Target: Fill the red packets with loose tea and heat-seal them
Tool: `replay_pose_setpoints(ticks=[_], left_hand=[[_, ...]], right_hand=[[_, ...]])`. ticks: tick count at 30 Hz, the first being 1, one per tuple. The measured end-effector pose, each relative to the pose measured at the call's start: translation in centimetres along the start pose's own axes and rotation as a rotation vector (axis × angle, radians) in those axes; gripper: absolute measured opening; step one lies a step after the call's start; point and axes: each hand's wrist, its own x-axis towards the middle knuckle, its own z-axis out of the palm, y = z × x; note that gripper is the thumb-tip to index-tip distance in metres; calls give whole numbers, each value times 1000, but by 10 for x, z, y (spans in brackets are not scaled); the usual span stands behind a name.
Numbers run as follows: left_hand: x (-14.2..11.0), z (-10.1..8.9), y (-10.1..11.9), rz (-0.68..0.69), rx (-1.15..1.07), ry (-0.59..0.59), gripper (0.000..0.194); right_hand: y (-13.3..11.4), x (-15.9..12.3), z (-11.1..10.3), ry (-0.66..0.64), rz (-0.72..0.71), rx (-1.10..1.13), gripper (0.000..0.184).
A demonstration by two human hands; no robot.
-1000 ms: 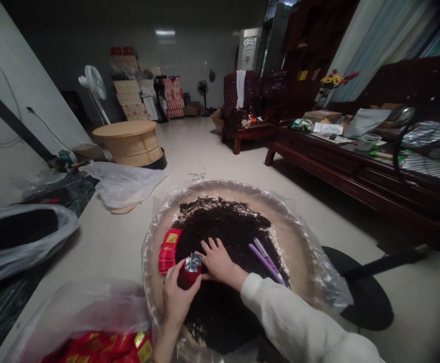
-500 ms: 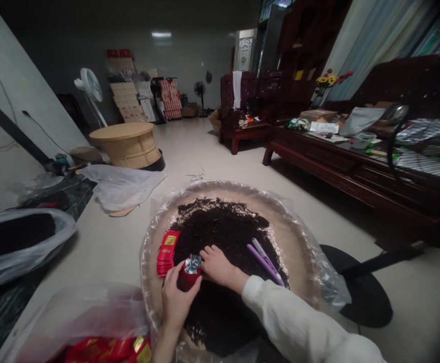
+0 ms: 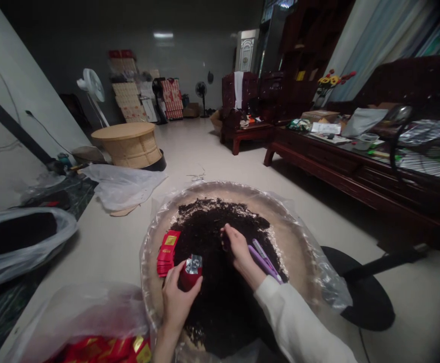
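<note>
- Two hands: the left hand [image 3: 178, 297] holds one red packet [image 3: 190, 280], silvery end up, between thumb and fingers; the right hand [image 3: 238, 247] is narrow, fingers closed on a dark clump [image 3: 226, 241].
- One round tray [image 3: 299, 242], lined with clear plastic, holds one spread of dark leaves [image 3: 204, 224]. The held packet is above its near left part.
- One purple tool [image 3: 270, 268], two arms slightly parted, lies on the leaves beside the right wrist.
- One overlapping row of red packets [image 3: 166, 257] lies by the tray's left edge; its exact number is unclear.
- Two bags: one plastic bag [image 3: 87, 302] with uncounted red packets at lower left, one bag of dark material [image 3: 67, 227] farther left.
- Bare tray shows along the right side, between leaves and rim.
- Open floor [image 3: 204, 151] stretches beyond the far rim, between the round table [image 3: 127, 132] and the long low table [image 3: 356, 176].
- One black stand base [image 3: 373, 302] sits near the right rim.
</note>
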Motion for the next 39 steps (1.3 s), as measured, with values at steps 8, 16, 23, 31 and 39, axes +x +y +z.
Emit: replay_pose_setpoints(ticks=[8, 16, 23, 31, 39], left_hand=[[-2, 5, 3, -21, -16, -34, 45], [-2, 6, 5, -2, -14, -29, 43], [0, 14, 14, 76, 16, -67, 39], [8, 40, 41, 111, -33, -99, 40], [10, 49, 47, 55, -51, -142, 42]], right_hand=[[-11, -4, -16, -81, 311, 586, 46], [-13, -12, -10, -147, 312, 700, 43], [-13, -9, -12, -17, 295, 760, 26], [-35, -19, 10, 47, 94, 714, 27], [-42, -30, 22, -6, -117, 478, 35]])
